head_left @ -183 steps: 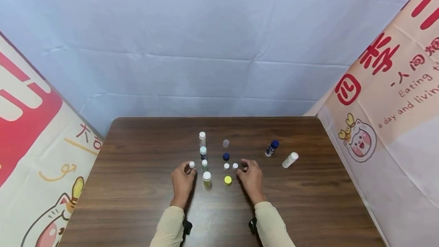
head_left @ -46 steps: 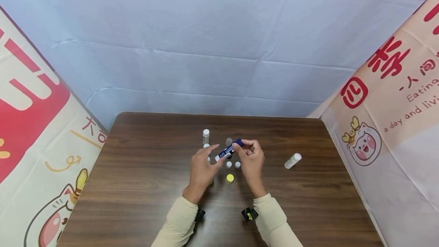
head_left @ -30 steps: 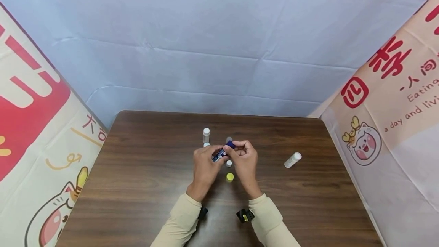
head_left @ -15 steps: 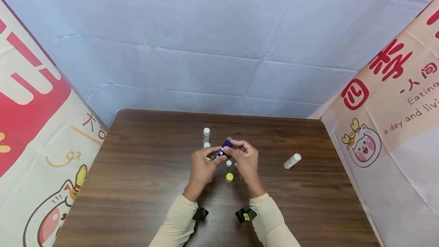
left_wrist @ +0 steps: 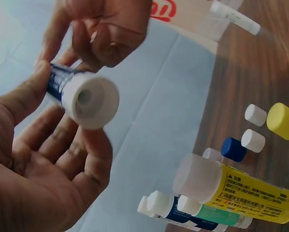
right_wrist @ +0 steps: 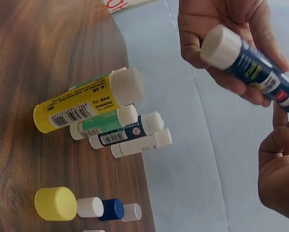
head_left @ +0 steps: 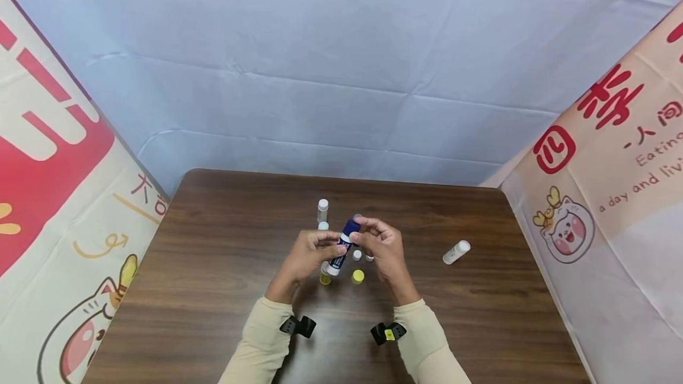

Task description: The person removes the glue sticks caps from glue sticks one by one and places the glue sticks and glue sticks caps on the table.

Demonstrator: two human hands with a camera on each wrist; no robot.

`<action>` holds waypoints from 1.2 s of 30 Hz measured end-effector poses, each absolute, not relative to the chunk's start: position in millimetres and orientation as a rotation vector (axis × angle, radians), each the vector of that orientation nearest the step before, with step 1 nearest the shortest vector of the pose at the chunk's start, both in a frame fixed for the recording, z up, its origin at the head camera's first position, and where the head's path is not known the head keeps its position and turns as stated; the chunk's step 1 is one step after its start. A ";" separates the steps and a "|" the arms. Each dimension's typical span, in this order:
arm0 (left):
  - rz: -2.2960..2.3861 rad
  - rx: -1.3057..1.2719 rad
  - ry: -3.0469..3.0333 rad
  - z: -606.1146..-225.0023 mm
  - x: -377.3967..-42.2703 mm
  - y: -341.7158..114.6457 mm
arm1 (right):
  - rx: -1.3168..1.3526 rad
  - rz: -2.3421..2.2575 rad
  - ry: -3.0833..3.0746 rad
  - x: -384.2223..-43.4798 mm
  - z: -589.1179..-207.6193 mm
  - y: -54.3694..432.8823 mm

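Note:
Both hands are on one blue glue stick (head_left: 337,261) with a white base and a dark blue cap (head_left: 351,227), held up over the middle of the table. My left hand (head_left: 303,256) grips its body between thumb and fingers. The thumb and fingers of my right hand (head_left: 388,248) pinch the cap end. The left wrist view looks into the hollow white base (left_wrist: 93,101); in the right wrist view the printed label (right_wrist: 255,70) shows. Beneath stands a row of uncapped glue sticks with white ends up, among them a yellow one (right_wrist: 81,104) and a green one (right_wrist: 103,122).
Loose caps form a second row: a yellow cap (head_left: 358,277), white caps (head_left: 357,255), a blue cap (right_wrist: 112,209) and a clear cap (right_wrist: 132,212). A white glue stick (head_left: 456,252) stands apart on the right of the wooden table (head_left: 224,265). Cloth sheets surround the table.
The blue glue stick has come from the table's right side to the middle, first in my right hand, then in both. Over the last second it has tilted more upright.

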State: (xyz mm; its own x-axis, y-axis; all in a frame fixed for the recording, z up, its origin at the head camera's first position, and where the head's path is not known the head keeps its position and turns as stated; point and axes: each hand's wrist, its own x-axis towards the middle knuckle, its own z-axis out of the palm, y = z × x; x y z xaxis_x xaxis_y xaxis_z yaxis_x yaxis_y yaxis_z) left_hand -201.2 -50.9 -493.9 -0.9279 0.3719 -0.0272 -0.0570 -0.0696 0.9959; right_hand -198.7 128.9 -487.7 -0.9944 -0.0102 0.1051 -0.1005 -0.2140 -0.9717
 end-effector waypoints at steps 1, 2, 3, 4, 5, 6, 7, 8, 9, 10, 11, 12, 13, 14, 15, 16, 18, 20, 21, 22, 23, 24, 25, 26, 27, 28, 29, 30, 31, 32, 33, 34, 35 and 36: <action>2.068 0.348 1.877 -493.6 -201.7 -52.6 | 0.139 2.427 -1.916 -198.7 -487.5 129.2; 2.063 0.357 1.839 -493.5 -202.1 -54.1 | 0.145 2.459 -1.898 -198.7 -487.2 129.4; 2.061 0.366 1.801 -494.4 -202.8 -55.4 | 0.150 2.488 -1.880 -198.6 -487.1 129.6; 2.062 0.380 1.765 -494.7 -203.0 -56.7 | 0.156 2.517 -1.860 -198.6 -486.9 129.7; 2.062 0.394 1.732 -494.9 -203.0 -58.0 | 0.164 2.549 -1.838 -198.5 -486.8 129.7; 2.064 0.410 1.702 -495.7 -203.2 -59.0 | 0.172 2.576 -1.820 -198.5 -486.6 129.7; 2.064 0.423 1.680 -496.2 -203.1 -59.9 | 0.179 2.602 -1.801 -198.4 -486.4 129.7; 2.064 0.431 1.666 -496.5 -203.0 -60.4 | 0.188 2.621 -1.789 -198.5 -486.5 129.7; 2.062 0.438 1.662 -497.1 -202.9 -60.9 | 0.194 2.634 -1.776 -198.8 -486.5 129.7; 2.060 0.443 1.661 -497.2 -202.7 -61.2 | 0.196 2.643 -1.762 -199.1 -486.7 129.8; 2.058 0.445 1.663 -497.4 -202.6 -61.4 | 0.195 2.644 -1.749 -199.4 -486.8 130.1; 2.053 0.446 1.672 -497.9 -202.5 -61.4 | 0.189 2.644 -1.734 -199.8 -486.7 130.6; 2.045 0.443 1.684 -497.7 -202.3 -61.6 | 0.180 2.646 -1.714 -200.4 -486.8 131.3; 2.036 0.441 1.696 -498.0 -202.2 -61.7 | 0.169 2.639 -1.700 -201.0 -486.9 132.1; 2.026 0.441 1.713 -498.5 -202.3 -61.9 | 0.155 2.634 -1.686 -201.5 -486.9 133.2; 2.016 0.441 1.726 -498.6 -202.3 -62.3 | 0.143 2.628 -1.673 -201.9 -486.9 134.2; 2.008 0.439 1.755 -498.4 -202.4 -63.8 | 0.113 2.608 -1.665 -203.3 -487.3 136.6; 2.018 0.439 1.786 -497.6 -202.9 -66.4 | 0.084 2.563 -1.687 -204.8 -488.9 138.9; 2.031 0.435 1.799 -497.5 -203.4 -68.2 | 0.067 2.534 -1.702 -205.5 -490.0 139.9; 2.052 0.434 1.806 -496.9 -203.9 -70.0 | 0.048 2.498 -1.723 -206.1 -491.4 141.0; 2.080 0.437 1.807 -496.6 -204.7 -72.2 | 0.026 2.458 -1.747 -206.8 -493.2 142.1; 2.109 0.447 1.809 -496.0 -205.6 -74.5 | 0.006 2.416 -1.778 -207.5 -495.3 143.2; 2.142 0.454 1.809 -495.8 -206.6 -77.0 | -0.010 2.373 -1.808 -208.0 -497.2 144.2; 2.175 0.462 1.809 -495.7 -207.6 -79.8 | -0.025 2.328 -1.842 -208.6 -499.1 145.3; 2.209 0.470 1.811 -495.7 -208.6 -82.8 | -0.037 2.285 -1.874 -209.0 -500.9 146.4; 2.241 0.474 1.819 -495.9 -209.4 -85.9 | -0.040 2.239 -1.906 -209.3 -502.2 147.4; 2.269 0.473 1.836 -496.3 -210.3 -89.0 | -0.038 2.186 -1.940 -209.3 -502.9 148.3; 2.290 0.464 1.862 -497.1 -211.2 -91.9 | -0.037 2.127 -1.974 -209.1 -503.5 149.2; 2.309 0.445 1.891 -498.5 -212.2 -94.8 | -0.035 2.065 -2.004 -208.5 -503.8 150.0; 2.327 0.425 1.916 -500.2 -213.3 -97.5 | -0.038 2.004 -2.034 -207.8 -504.0 150.8; 2.340 0.394 1.948 -501.8 -214.5 -99.8 | -0.041 1.947 -2.057 -207.2 -504.5 151.5; 2.351 0.364 1.978 -503.8 -215.9 -101.7 | -0.048 1.890 -2.079 -206.5 -504.9 152.2; 2.358 0.335 2.010 -505.5 -217.4 -103.5 | -0.062 1.840 -2.102 -206.1 -505.9 152.8; 2.360 0.302 2.044 -507.1 -219.0 -105.1 | -0.078 1.807 -2.116 -206.2 -508.1 153.7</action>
State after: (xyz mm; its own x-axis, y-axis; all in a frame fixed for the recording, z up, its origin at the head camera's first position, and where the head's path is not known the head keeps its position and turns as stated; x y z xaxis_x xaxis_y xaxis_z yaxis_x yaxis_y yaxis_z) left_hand -219.0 -105.1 -507.1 -0.9814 0.1296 0.1415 0.1215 -0.1508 0.9811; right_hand -206.2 153.7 -508.1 -0.9352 0.2686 0.2308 -0.1858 0.1825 -0.9655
